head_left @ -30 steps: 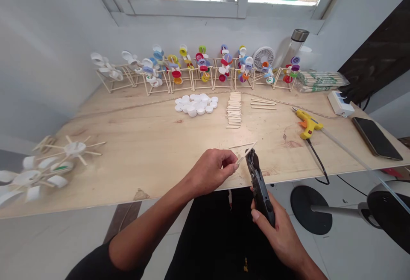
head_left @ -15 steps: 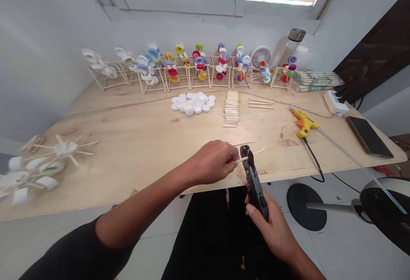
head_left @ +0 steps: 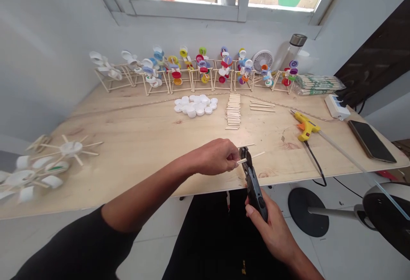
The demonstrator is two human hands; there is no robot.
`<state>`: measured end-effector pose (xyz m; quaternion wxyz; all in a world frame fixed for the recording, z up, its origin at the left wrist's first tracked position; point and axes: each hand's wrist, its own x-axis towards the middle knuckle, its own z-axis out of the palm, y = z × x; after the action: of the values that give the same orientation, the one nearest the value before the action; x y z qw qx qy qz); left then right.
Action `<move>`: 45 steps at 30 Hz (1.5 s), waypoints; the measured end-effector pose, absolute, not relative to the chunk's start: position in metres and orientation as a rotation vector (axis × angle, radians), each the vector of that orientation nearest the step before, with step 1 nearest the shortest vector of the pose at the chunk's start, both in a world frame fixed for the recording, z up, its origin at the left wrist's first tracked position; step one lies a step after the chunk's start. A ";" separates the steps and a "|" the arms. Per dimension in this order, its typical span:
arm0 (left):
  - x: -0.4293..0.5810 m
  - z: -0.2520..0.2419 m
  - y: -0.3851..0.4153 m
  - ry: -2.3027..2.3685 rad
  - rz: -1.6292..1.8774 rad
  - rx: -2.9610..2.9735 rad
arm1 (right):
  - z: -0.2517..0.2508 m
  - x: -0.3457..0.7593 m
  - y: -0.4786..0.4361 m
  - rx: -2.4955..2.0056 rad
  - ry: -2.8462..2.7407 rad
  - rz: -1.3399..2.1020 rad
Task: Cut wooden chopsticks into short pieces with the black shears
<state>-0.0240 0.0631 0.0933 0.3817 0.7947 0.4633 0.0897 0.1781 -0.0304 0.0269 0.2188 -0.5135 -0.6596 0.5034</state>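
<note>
My left hand (head_left: 219, 157) pinches one end of a thin wooden stick (head_left: 259, 154) over the table's front edge. My right hand (head_left: 272, 226) is wrapped around the handles of a dark hand cutter (head_left: 254, 186). The cutter's jaws point up and away from me, and the stick crosses between them, its free end sticking out to the right. Whether the blades press on the stick, I cannot tell. Another thin stick (head_left: 246, 145) lies on the table just behind the jaws. Farther back are a stack of short cut sticks (head_left: 233, 111) and several longer sticks (head_left: 262, 105).
White bottle caps (head_left: 196, 105) lie mid-table. Behind them stand several stick frames with coloured-cap wheels (head_left: 176, 75). Stick-spoked wheels (head_left: 71, 148) lie at left. A yellow glue gun (head_left: 306, 127), a phone (head_left: 371, 141), a power strip (head_left: 337, 107) and bagged sticks (head_left: 319, 84) are at right.
The camera view has shifted slightly, so the table sits a little lower and to the right. Both hands keep their holds, and the stick still lies across the cutter's jaws.
</note>
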 end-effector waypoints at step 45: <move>-0.025 0.096 0.069 1.160 0.163 2.042 | 0.016 0.175 -0.036 -1.552 -1.847 1.239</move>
<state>-0.0253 0.0685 0.0964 0.3835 0.8011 0.4551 0.0638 0.1754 -0.0356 0.0162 0.2133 -0.5591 -0.6654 0.4463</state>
